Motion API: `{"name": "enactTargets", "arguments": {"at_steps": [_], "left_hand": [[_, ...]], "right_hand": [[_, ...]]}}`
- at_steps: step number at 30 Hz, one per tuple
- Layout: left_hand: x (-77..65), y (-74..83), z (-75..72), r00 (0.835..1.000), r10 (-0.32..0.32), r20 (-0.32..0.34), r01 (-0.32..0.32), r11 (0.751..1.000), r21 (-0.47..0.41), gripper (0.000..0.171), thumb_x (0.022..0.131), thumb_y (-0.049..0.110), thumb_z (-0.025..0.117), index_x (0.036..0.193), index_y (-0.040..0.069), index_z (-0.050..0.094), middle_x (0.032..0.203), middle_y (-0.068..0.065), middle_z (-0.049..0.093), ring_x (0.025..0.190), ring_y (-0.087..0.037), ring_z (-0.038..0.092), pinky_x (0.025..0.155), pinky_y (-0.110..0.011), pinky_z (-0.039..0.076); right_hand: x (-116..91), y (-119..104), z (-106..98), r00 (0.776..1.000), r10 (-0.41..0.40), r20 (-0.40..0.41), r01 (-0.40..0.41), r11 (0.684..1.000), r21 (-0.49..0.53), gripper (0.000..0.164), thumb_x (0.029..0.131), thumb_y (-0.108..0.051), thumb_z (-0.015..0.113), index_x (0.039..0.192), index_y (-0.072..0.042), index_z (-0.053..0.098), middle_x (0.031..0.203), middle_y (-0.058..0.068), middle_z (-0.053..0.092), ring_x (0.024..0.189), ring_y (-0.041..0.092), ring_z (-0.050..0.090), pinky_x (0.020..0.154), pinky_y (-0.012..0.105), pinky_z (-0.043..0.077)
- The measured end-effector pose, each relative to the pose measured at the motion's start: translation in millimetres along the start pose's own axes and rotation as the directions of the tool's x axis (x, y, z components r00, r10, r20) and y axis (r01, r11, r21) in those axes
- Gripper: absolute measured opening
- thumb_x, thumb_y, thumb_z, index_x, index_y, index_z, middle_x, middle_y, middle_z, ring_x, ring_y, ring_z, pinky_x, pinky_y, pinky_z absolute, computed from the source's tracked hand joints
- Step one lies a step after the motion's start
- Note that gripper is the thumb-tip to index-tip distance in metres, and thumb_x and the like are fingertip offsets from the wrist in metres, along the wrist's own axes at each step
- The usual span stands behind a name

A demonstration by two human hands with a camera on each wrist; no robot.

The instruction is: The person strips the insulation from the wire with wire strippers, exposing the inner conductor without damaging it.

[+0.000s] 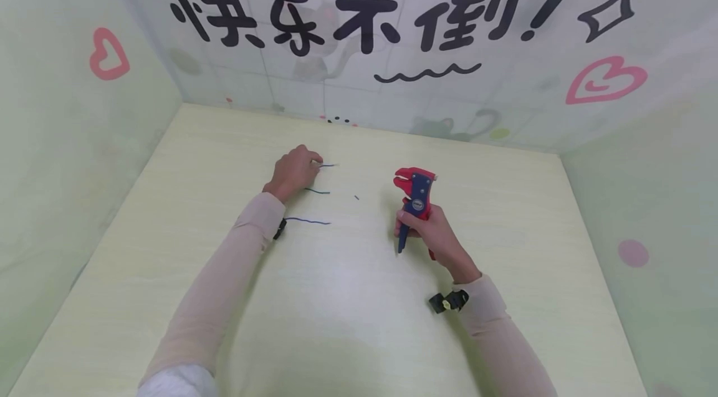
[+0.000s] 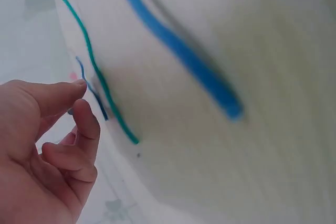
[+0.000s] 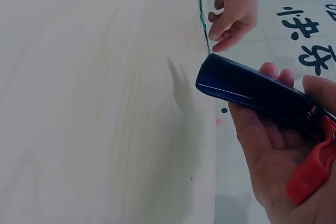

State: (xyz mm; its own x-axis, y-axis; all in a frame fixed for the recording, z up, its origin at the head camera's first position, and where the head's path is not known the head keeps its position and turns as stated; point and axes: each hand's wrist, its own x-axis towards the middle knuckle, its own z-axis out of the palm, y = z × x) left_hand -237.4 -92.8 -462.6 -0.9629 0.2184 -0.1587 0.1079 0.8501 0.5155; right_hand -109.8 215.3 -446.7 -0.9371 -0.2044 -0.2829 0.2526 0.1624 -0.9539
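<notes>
Three short wires lie apart, one above another, on the tabletop. My left hand [image 1: 294, 172] is at the farthest one, a blue wire [image 1: 328, 165]. In the left wrist view, its thumb and forefinger tips are a little apart and overlap that wire's near side. A green wire [image 2: 100, 77] lies beside it, and another blue wire [image 2: 178, 51] is nearest that camera, below the wrist. My right hand [image 1: 432, 232] grips a red and blue wire stripper [image 1: 417, 188] by its handles, with its red jaws pointing up and away, held over the table.
A tiny dark scrap [image 1: 356, 197] lies on the pale tabletop [image 1: 336, 310] between the hands. Printed fabric walls [image 1: 359, 91] stand along the back and both sides. Black wrist-worn devices sit at both cuffs, the right one [image 1: 449, 301] jutting out inward.
</notes>
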Motion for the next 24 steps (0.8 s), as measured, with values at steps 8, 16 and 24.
{"name": "enactTargets", "arguments": {"at_steps": [8,16,24], "left_hand": [[-19.5,-5.3,-17.6,0.973,0.17,0.155,-0.178,0.983,0.042,0.023,0.098,0.018,0.062,0.118,0.014,0.073,0.121,-0.005,0.067,0.114,-0.026,0.059,0.099,-0.045,0.047],[-30.9,-13.9,-17.4,0.946,0.232,0.226,-0.265,0.956,0.129,0.016,0.093,0.015,0.068,0.107,0.012,0.075,0.104,-0.002,0.07,0.097,-0.021,0.06,0.091,-0.042,0.05],[-31.0,-15.9,-15.7,0.955,0.224,0.194,-0.261,0.947,0.19,0.015,0.098,0.011,0.058,0.087,0.012,0.069,0.086,-0.002,0.064,0.082,-0.021,0.055,0.077,-0.036,0.046]], "right_hand": [[0,1,0,1.0,0.006,-0.007,-0.006,1.0,-0.013,0.028,0.098,-0.022,0.064,0.111,0.002,0.058,0.09,0.016,0.07,0.08,0.025,0.071,0.086,0.041,0.058],[1,2,2,1.0,0.015,-0.001,-0.015,1.0,-0.015,0.031,0.097,-0.025,0.065,0.114,0.001,0.058,0.095,0.021,0.069,0.082,0.026,0.071,0.086,0.038,0.058],[3,3,9,1.0,0.015,0.01,-0.015,1.0,-0.012,0.03,0.097,-0.025,0.065,0.113,-0.001,0.057,0.091,0.016,0.07,0.084,0.029,0.07,0.086,0.039,0.058]]}}
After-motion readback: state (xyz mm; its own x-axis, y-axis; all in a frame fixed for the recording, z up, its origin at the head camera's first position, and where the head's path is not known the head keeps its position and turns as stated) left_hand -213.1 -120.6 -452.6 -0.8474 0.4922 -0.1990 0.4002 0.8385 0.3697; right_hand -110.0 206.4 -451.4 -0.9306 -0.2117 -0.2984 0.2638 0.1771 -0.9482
